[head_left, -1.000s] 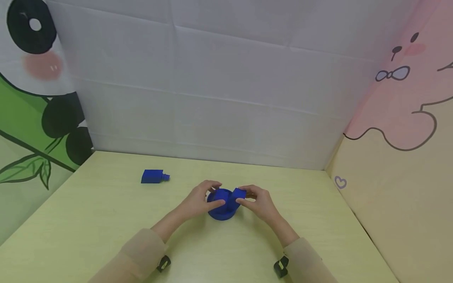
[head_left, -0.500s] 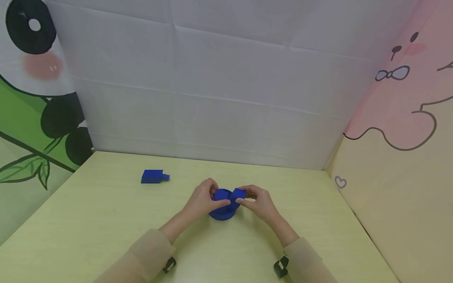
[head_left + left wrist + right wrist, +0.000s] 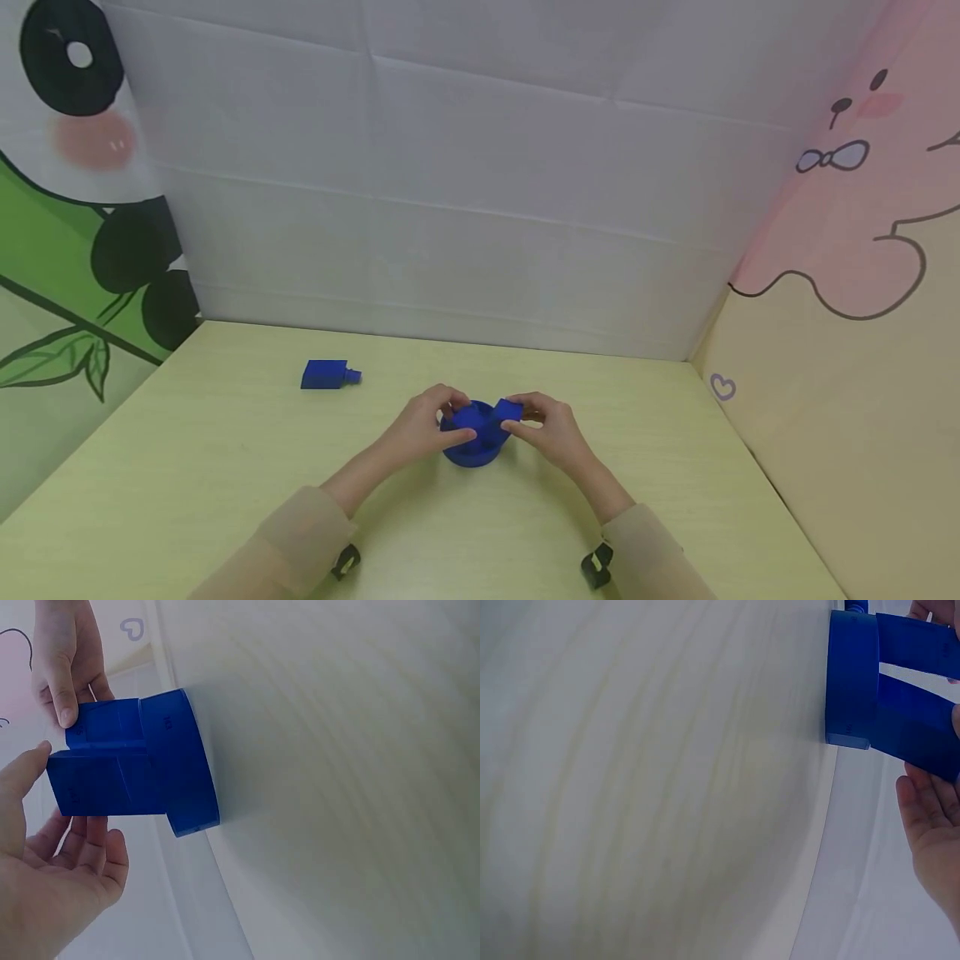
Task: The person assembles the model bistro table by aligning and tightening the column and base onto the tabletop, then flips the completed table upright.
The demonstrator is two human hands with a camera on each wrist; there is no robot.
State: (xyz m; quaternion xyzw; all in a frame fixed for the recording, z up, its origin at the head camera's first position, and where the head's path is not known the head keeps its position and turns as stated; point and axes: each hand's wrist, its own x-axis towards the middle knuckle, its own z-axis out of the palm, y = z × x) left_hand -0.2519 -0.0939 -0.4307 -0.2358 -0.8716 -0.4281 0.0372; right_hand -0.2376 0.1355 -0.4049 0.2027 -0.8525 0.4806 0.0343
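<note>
A round blue base (image 3: pixel 471 457) rests on the table, with two blue blocks rising from it, leaning slightly apart in the right wrist view. My left hand (image 3: pixel 420 429) holds the left block (image 3: pixel 109 787), thumb at its top corner and fingers on the opposite side. The right block (image 3: pixel 915 724) is pinched between thumb and fingers of my right hand (image 3: pixel 551 429). In the left wrist view the two blocks stand side by side, their lower ends at the base. Their feet inside the base are hidden.
Farther back on the left lies a blue bottle-shaped piece (image 3: pixel 324 374), its narrow neck pointing right. The pale yellow table (image 3: pixel 225 450) meets a white sheet wall (image 3: pixel 465 208) behind and printed cartoon panels at both sides.
My left hand shifted right, its fingers drawing in at the left block, then moved back left with the fingers wider. The right hand has stayed in place on its block.
</note>
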